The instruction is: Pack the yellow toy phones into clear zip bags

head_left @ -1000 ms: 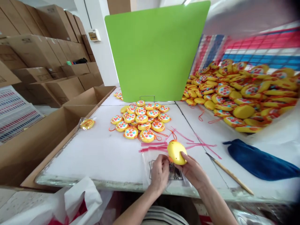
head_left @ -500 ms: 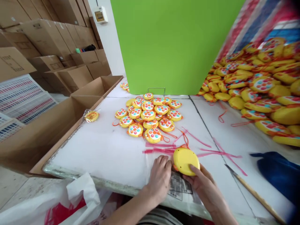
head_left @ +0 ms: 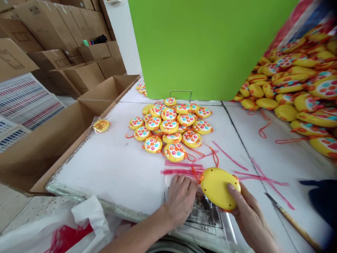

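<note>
My right hand (head_left: 250, 211) holds a yellow oval toy (head_left: 219, 186), its plain back with small dark holes facing up and an orange cord at its left end. My left hand (head_left: 181, 200) rests with curled fingers at the upper part of a clear plastic bag (head_left: 206, 214) with dark print, just left of the toy. What its fingertips grip is too small to make out. Beyond the hands lies a pile of similar toys (head_left: 170, 126) with white faces and coloured dots. A toy in clear wrap (head_left: 101, 125) sits at the table's left edge.
A green board (head_left: 205, 49) stands behind the pile. Many more toys (head_left: 302, 80) are heaped at the right. A knife (head_left: 289, 219) and dark blue cloth (head_left: 323, 200) lie at the right. Open cardboard boxes (head_left: 58, 140) adjoin the table's left edge.
My right hand has moved the yellow toy a little right and nearer, away from my left hand, uncovering more of the printed bag. The camera view has shifted slightly.
</note>
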`<state>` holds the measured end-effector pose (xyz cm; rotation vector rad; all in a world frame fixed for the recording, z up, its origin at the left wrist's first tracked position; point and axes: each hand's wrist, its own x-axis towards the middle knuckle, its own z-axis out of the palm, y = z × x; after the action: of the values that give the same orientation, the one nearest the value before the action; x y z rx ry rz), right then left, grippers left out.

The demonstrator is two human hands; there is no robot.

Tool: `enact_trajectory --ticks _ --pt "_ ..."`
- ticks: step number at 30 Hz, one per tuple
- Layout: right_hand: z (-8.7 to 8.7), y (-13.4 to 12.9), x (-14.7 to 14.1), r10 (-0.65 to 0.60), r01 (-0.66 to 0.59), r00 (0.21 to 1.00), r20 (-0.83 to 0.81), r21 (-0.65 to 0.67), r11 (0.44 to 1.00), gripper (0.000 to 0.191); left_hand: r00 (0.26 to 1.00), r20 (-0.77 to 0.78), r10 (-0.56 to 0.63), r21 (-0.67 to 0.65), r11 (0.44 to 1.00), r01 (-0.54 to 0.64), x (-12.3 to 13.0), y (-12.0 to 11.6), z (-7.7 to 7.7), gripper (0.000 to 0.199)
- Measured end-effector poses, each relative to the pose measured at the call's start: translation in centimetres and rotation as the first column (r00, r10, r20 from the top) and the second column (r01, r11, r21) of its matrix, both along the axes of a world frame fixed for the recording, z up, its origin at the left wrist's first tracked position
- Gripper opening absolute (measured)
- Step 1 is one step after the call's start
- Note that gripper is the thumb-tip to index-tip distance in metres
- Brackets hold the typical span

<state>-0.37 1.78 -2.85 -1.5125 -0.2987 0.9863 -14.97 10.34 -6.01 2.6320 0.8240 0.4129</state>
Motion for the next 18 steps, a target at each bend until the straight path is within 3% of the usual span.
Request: enact_trajectory --ticks 4,8,10,13,16,18 --pt "0.7 -1.0 0.4 0.134 -0.106 0.973 0.188 -0.154 0.982 0.056 0.989 0.087 0.116 -0.113 0.988 -0.106 -0.4 -0.1 -0.5 0.018" --pt "1.2 -2.5 0.5 0.285 -0.218 0.941 0.180 -0.319 0.922 0.063 0.972 0.213 0.097 -0.217 0.975 -0.049 -0.6 0.0 -0.6 0.047" --pt "1.6 -2.9 0.7 0.321 -0.256 0.935 0.153 -0.339 0.905 0.068 0.972 0.222 0.079 -0.220 0.975 -0.029 -0.6 0.1 -0.5 0.043" --pt "3.0 -2.1 1.6 0.307 -0.281 0.946 0.103 -0.208 0.937 0.063 0.976 0.194 0.098 -0.234 0.971 -0.051 -0.5 0.2 -0.3 0.029" --pt "4.9 0.6 2.8 0.141 -0.143 0.987 0.082 0.026 0.989 0.048 0.980 0.158 0.124 -0.241 0.967 -0.084 -0.3 0.1 -0.3 0.028" --pt "6.1 2.7 3.5 0.031 -0.045 0.996 0.081 0.164 0.985 0.044 0.980 0.153 0.131 -0.237 0.967 -0.092 -0.3 0.1 -0.3 0.028"
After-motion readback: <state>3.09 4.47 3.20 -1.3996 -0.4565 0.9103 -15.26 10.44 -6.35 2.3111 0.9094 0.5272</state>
